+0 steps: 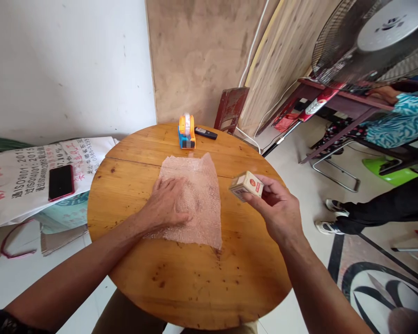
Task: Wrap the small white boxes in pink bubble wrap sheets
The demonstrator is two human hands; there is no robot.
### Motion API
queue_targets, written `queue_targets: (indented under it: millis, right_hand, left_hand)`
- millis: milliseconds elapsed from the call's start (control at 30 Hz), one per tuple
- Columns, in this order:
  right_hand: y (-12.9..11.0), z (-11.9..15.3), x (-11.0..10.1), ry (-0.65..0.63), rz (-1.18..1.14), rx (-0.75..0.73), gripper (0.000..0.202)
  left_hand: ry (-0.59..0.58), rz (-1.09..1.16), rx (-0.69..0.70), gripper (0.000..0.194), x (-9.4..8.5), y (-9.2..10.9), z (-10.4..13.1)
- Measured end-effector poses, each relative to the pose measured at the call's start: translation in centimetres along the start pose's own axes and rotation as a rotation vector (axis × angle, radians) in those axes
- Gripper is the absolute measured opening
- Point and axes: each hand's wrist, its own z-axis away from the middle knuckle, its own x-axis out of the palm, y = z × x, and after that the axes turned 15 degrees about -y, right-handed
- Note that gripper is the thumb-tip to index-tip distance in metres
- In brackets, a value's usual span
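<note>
A sheet of bubble wrap (205,208) lies spread on the round wooden table (195,287). My left hand (169,202) rests flat on its left half, fingers stretched out. To the right of the sheet, my right hand (280,204) grips a small cream-coloured box (249,184) with a red emblem, between thumb and fingers, held above the tabletop. Beyond the sheet's far edge stands an orange and blue tape dispenser (186,132) with a roll of clear tape.
A black remote-like device (206,133) lies beside the dispenser. Left of the table, a phone (62,182) sits on printed white sacks (31,162). A wooden chair (231,109) stands behind. At right are a large fan (355,60) and two other people, partly visible.
</note>
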Motion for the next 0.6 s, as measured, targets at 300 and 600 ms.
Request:
queue_targets:
  millis: [300,600]
  right_hand:
    - [-1.6,-2.8,9.3,-0.464,-0.065,-0.082,0.032]
    - [-3.0,-1.8,4.7,-0.249,-0.244,-0.088,0.040]
  left_hand:
    - [0.046,-0.008,0.064,0.068,0.4,-0.7,-0.4]
    - [0.035,-0.057,0.023,0.061,-0.6,-0.4,-0.2]
